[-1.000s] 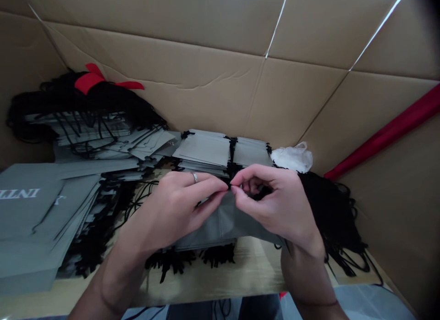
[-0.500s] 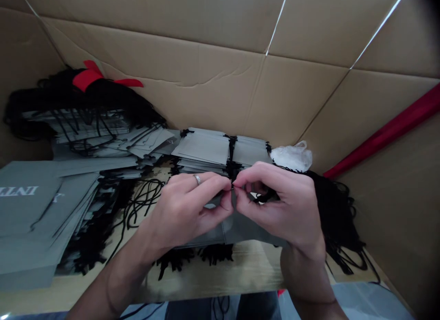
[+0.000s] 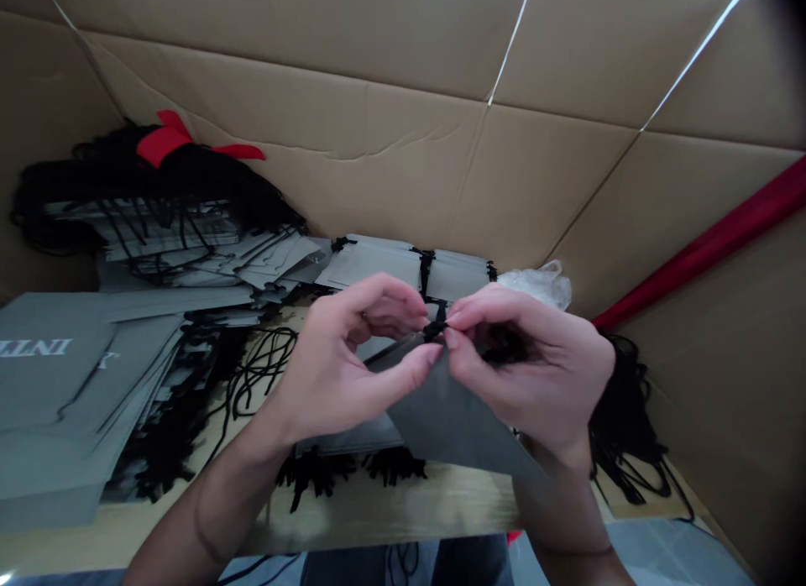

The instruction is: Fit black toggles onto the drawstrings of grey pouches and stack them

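Note:
A grey flat paper piece (image 3: 463,422), probably a bag, hangs tilted below a black cord knot (image 3: 434,327) at its top. My right hand (image 3: 525,363) pinches the cord at the knot's right side between thumb and index finger. Curved around the knot's left side, my left hand (image 3: 362,359) has its thumb and fingers apart; the thumb tip lies just below the knot. Whether its fingertips touch the cord is hard to see. Under my hands lies a stack of grey pieces (image 3: 353,439) with black cord ends sticking out toward me.
Printed grey bags (image 3: 50,401) are piled at the left, with loose black cords (image 3: 264,372) beside them. A red-tied black cord bundle (image 3: 207,179) sits behind. Further stacks (image 3: 371,263), a clear plastic bag (image 3: 538,284) and black cords (image 3: 623,426) stand near the cardboard wall (image 3: 403,133).
My left fingers have gone from a pinch to spread apart. The right hand has shifted slightly right, still pinching. The knot and tilted grey piece now show between my hands.

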Motion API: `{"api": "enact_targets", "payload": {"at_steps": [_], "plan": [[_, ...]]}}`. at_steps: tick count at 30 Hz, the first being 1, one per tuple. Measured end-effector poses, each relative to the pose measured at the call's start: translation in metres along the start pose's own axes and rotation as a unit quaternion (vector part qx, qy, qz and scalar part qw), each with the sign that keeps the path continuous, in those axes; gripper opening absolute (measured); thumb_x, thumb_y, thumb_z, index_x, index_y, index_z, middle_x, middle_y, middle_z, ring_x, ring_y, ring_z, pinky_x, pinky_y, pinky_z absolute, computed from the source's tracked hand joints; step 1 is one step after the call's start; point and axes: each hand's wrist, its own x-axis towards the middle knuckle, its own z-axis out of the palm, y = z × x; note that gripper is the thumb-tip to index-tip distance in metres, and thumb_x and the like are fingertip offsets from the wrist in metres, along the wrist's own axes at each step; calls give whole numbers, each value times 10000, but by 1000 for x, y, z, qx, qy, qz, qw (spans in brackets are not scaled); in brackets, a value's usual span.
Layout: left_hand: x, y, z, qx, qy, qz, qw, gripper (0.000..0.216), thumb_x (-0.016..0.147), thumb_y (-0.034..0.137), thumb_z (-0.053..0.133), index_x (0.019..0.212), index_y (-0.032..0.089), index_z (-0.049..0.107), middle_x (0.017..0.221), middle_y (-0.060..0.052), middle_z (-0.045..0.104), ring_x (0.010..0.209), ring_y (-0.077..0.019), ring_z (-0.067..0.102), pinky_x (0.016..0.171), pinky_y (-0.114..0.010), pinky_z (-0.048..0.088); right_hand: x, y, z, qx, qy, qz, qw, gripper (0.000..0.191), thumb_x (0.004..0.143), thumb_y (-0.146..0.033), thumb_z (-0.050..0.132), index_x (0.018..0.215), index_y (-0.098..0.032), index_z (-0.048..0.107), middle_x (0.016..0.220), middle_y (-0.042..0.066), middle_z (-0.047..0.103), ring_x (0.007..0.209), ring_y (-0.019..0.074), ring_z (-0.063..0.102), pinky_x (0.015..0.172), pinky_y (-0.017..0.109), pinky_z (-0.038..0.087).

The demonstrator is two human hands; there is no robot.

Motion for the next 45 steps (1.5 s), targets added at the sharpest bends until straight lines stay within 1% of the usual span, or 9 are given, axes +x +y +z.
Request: {"api": "enact_targets", "payload": {"at_steps": [2,4,6,9,14,23,35,40,45], "plan": [[1,0,1,-4,-30,-22,999,198,954,139,834,1130,222,800,941,-20,881,804,-171,849,714,-232,710,0,1,1,12,18,-32,999,298,859,-5,786,971,-281,778,894,-18,802,773,180,729,647,349,562],[1,1,1,34,-29,-7,999,101,998,166,819,1081,222,835,908,-10,887,739,-165,834,648,-221,673,0,2,1,24,13,-34,999,295,856,-2,791,975,-272,777,923,-11,807,805,186,738,658,350,558],[-1,2,0,112,4,49,993,90,1000,158,826,1051,226,854,920,-2,895,712,-153,824,655,-221,665,-1,2,0,38,-2,8,999,280,864,-31,809,1018,-262,778,964,-7,799,809,168,718,648,329,545],[-4,2,1,204,25,126,970,199,998,102,805,1137,239,842,1003,-2,908,790,-148,849,756,-227,693,0,0,-1,58,-7,84,995,232,893,-120,854,1069,-247,772,965,-16,780,784,135,689,651,281,564],[-7,1,2,262,12,166,951,219,1041,95,742,1194,238,807,1018,-8,896,810,-140,847,730,-227,672,5,-5,-1,58,-30,134,989,53,954,-182,824,961,-214,783,826,-26,775,679,107,687,589,207,573],[-6,3,0,242,-6,140,960,151,1056,137,744,1159,229,806,1024,-14,898,820,-152,851,732,-229,671,6,-2,-2,72,-31,139,987,77,949,-143,767,944,-206,812,819,-9,807,664,126,735,598,206,618],[-5,4,-4,195,-8,127,973,161,1014,109,799,1124,223,829,974,12,902,699,-106,803,640,-183,601,4,-6,-2,46,-2,142,989,96,944,-133,793,921,-216,834,752,-26,795,582,104,690,515,188,561],[-4,5,-3,206,-36,127,970,133,1025,99,783,1095,207,821,944,18,887,656,-85,753,605,-189,548,7,-1,-9,74,-79,98,989,147,971,-165,829,1106,-223,827,968,2,818,766,123,733,633,206,611],[-5,9,-5,234,-53,82,967,106,1064,172,781,1167,179,804,955,40,876,704,-57,754,664,-158,523,8,5,-13,114,-94,101,984,146,952,-112,895,991,-224,808,899,-36,785,782,94,725,685,159,601]]}}
